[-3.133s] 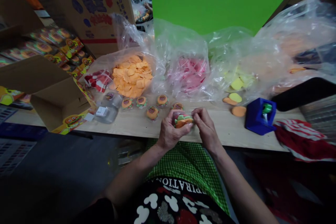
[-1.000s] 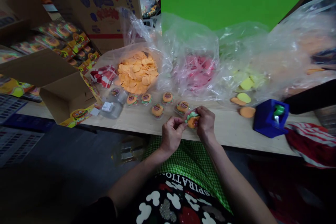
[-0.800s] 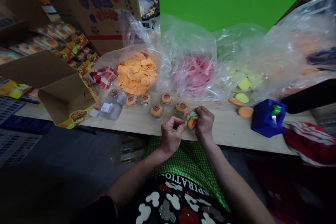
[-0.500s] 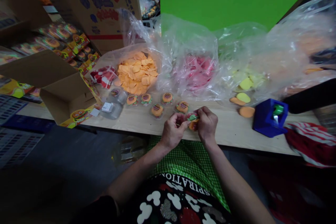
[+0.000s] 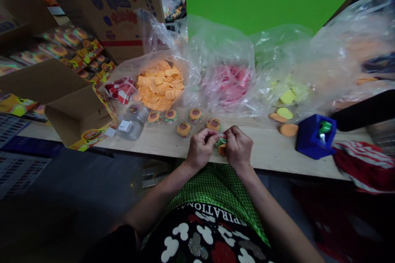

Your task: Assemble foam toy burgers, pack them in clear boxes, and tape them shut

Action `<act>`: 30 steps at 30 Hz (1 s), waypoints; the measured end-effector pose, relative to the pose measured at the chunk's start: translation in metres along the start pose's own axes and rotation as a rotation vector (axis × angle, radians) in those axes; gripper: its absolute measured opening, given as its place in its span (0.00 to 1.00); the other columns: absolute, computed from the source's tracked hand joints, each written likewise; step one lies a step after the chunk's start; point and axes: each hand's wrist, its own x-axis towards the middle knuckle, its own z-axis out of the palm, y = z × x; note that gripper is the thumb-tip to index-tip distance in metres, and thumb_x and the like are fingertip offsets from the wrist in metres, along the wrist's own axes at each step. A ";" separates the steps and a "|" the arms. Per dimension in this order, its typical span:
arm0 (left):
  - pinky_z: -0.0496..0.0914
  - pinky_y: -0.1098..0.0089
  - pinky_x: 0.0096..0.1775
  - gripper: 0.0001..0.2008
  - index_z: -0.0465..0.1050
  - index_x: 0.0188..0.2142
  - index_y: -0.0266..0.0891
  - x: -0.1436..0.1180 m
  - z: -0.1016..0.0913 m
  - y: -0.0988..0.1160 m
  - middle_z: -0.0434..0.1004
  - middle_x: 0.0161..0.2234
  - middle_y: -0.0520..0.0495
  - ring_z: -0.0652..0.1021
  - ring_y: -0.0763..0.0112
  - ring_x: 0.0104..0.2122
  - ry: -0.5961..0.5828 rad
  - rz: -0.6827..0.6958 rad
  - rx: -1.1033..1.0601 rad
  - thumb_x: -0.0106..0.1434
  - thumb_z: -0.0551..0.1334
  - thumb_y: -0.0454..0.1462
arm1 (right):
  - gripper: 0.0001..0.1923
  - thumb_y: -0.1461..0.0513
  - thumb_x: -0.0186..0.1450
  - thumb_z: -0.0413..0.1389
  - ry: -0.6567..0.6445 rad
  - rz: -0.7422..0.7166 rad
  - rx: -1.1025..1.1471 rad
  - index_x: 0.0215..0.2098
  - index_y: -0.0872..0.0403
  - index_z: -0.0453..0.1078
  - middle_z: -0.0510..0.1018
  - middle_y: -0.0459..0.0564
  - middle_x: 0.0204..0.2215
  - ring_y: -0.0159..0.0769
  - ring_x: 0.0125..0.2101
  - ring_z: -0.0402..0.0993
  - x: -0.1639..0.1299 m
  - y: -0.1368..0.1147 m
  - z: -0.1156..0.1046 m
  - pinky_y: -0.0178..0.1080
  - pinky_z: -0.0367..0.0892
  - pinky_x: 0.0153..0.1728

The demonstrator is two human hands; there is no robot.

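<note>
Lower center: left hand (image 5: pixel 200 150) and right hand (image 5: pixel 240 150), fingers clamped on burger (image 5: pixel 222 149) (seemingly unfinished) | Mid-frame: five others (image 5: pixel 183 129) on counter (image 5: pixel 265 152), apparently done

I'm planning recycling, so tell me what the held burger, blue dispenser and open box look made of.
Burger: perhaps soft candy or foam, from its rounded orange and green parts; mostly hidden, so unsure.
Blue dispenser: probably hard plastic, with smooth, evenly coloured faces.
Open box: cardboard, plain matte brown inside, with a colourful printed front that may be coated.
</note>
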 end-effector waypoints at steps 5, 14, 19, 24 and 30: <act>0.67 0.72 0.38 0.08 0.77 0.35 0.36 -0.021 -0.020 0.011 0.79 0.32 0.47 0.76 0.70 0.34 -0.119 -0.028 0.169 0.65 0.61 0.38 | 0.14 0.55 0.70 0.47 -0.062 0.028 0.119 0.28 0.50 0.62 0.67 0.46 0.27 0.37 0.29 0.66 -0.039 -0.004 -0.004 0.39 0.61 0.33; 0.62 0.72 0.31 0.10 0.77 0.31 0.36 -0.078 -0.039 -0.012 0.78 0.27 0.50 0.72 0.72 0.27 -0.470 -0.415 0.185 0.57 0.68 0.42 | 0.18 0.52 0.76 0.40 -0.651 -0.029 0.011 0.30 0.49 0.59 0.67 0.46 0.26 0.37 0.27 0.65 -0.126 0.029 -0.042 0.40 0.62 0.29; 0.65 0.71 0.37 0.06 0.76 0.34 0.37 -0.076 -0.036 0.000 0.79 0.32 0.48 0.75 0.69 0.33 -0.563 -0.276 0.277 0.60 0.64 0.38 | 0.16 0.53 0.76 0.41 -0.761 -0.211 -0.085 0.34 0.50 0.61 0.68 0.47 0.30 0.37 0.29 0.65 -0.109 0.034 -0.051 0.39 0.63 0.31; 0.66 0.70 0.40 0.04 0.75 0.33 0.38 -0.081 -0.037 -0.005 0.79 0.35 0.46 0.76 0.67 0.36 -0.534 -0.171 0.307 0.61 0.63 0.36 | 0.17 0.53 0.77 0.39 -0.796 -0.229 -0.017 0.34 0.50 0.59 0.67 0.46 0.28 0.36 0.29 0.64 -0.109 0.032 -0.045 0.37 0.62 0.29; 0.65 0.70 0.37 0.04 0.71 0.30 0.38 -0.094 -0.034 -0.021 0.75 0.31 0.47 0.74 0.69 0.33 -0.485 -0.064 0.338 0.62 0.60 0.33 | 0.15 0.56 0.76 0.40 -0.762 -0.246 0.014 0.33 0.50 0.58 0.66 0.45 0.27 0.34 0.27 0.62 -0.113 0.027 -0.039 0.36 0.60 0.28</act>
